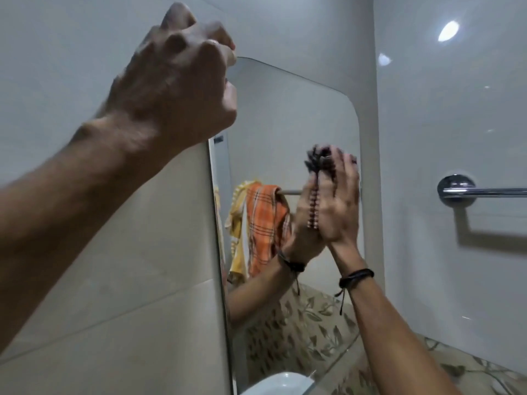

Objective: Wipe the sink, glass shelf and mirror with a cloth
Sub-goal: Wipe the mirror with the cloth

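Mirror-wiping stage. The mirror (pixel 285 115) fills the centre of the frame, its rounded upper-right corner near the white wall at right. The left hand (pixel 176 89), upper left, has its fingers curled and seems to clasp the mirror's upper-left corner. The right hand (pixel 340 203), centre right, lies with fingers spread flat, pressing the dark knobbly cloth (pixel 313 195) against the glass beside the right edge (its reflection meets it palm to palm).

Probable risks: the flat palm only pins the cloth, so a quick stroke could let it slip and fall; a stroke carried rightward could run off the mirror's edge onto the wall.

Open room lies up and to the left across the bare glass. The towel rail (pixel 484 191) stands well apart at right, and the glass shelf (pixel 336 363) bounds downward strokes at the bottom.
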Demonstrator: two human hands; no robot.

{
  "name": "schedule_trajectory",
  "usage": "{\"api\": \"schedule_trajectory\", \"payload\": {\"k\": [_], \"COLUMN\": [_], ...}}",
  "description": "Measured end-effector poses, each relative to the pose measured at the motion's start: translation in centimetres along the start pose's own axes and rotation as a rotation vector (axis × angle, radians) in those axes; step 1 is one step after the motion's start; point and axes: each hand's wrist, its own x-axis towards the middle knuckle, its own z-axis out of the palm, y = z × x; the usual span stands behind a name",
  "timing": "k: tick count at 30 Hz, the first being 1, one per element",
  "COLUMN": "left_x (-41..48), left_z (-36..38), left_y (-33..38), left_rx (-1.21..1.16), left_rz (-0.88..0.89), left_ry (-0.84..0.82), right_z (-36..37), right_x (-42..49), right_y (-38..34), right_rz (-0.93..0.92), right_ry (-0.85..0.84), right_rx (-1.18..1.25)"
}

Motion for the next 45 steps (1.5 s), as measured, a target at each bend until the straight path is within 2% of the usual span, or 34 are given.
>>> {"api": "schedule_trajectory", "payload": {"k": [4, 6, 8, 12, 15, 18, 20, 26, 28, 32, 34, 37, 41, 43, 45], "left_x": [0.2, 0.3, 0.3, 0.3, 0.2, 0.0, 0.0, 0.1, 0.2, 0.3, 0.3, 0.3, 0.2, 0.2, 0.2], "left_z": [-0.2, -0.1, 0.0, -0.2, -0.1, -0.1, -0.1, 0.0, 0.0, 0.0, -0.1, -0.1, 0.0, 0.1, 0.2], "left_y": [0.2, 0.1, 0.0, 0.2, 0.2, 0.2, 0.1, 0.1, 0.0, 0.0, 0.1, 0.2, 0.1, 0.1, 0.0], "left_rx": [-0.038, -0.033, -0.037, -0.039, -0.026, -0.016, -0.006, -0.008, -0.003, 0.013, 0.015, 0.005, 0.017, 0.026, 0.036], "left_rz": [-0.026, -0.028, -0.03, -0.012, -0.001, -0.008, -0.007, 0.002, 0.005, -0.003, 0.005, -0.004, 0.0, 0.008, 0.007], "left_ry": [0.012, 0.002, -0.003, -0.001, 0.004, 0.015, 0.017, 0.024, 0.013, 0.014, 0.015, 0.01, 0.012, 0.01, 0.019], "right_z": [-0.9, -0.8, -0.4, 0.4, 0.4, 0.4, 0.7, -0.2, -0.5, -0.6, -0.6, 0.0, 0.7, 0.7, 0.8], "right_x": [-3.3, -6.5, -9.8, -14.4, -13.3, -9.0, -4.8, 5.0, 4.6, 0.5, -1.9, -5.7, -7.7, -5.6, -3.5], "right_y": [2.4, 1.4, -0.8, -6.4, -8.7, -7.8, -6.0, 0.2, 1.5, 3.2, 2.9, -0.6, -5.5, -5.9, -6.2], "right_rz": [0.271, 0.338, 0.242, -0.147, -0.353, -0.496, -0.444, -0.039, 0.088, 0.456, 0.552, 0.434, 0.008, -0.026, 0.09], "right_ry": [0.037, 0.036, 0.017, -0.059, -0.117, -0.138, -0.117, -0.003, 0.029, 0.121, 0.141, 0.102, -0.034, -0.05, -0.019], "right_rx": [0.022, 0.024, -0.018, -0.096, -0.046, -0.051, -0.048, 0.01, 0.022, 0.016, 0.009, 0.018, 0.0, -0.011, 0.02]}}
